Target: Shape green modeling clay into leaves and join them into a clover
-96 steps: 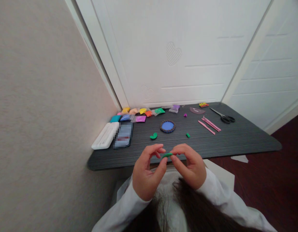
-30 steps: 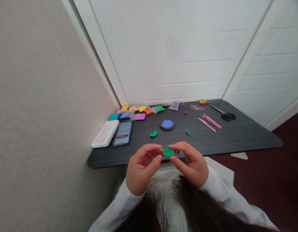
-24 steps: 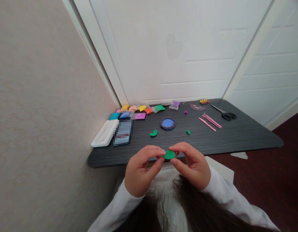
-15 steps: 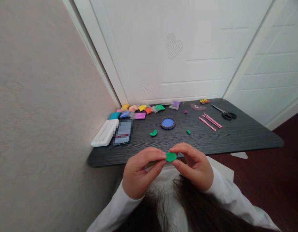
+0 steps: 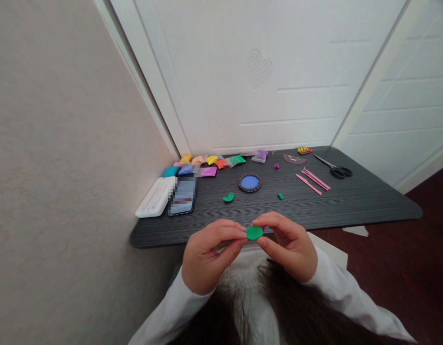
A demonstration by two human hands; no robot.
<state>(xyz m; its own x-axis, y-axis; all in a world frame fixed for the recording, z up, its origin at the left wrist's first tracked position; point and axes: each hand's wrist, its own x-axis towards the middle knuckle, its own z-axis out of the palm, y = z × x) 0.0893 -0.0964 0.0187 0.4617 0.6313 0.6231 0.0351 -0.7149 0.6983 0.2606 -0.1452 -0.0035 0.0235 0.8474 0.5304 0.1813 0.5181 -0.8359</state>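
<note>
The left hand and right hand pinch a flat green disc at the near edge of the surface; open room separates them from the curved green piece and blue oval.

Left of the left hand and beyond it, a phone lies on the dark table; a white case sits just beside it, farther left of that hand. Coloured bags lie well beyond the same hand, toward the white door. Pink tools lie beyond the right hand, slightly to its right, with black-handled scissors farther right. Past the tools from that hand rests a clear half-disc. Right of the right hand, below, is reddish floor.
</note>
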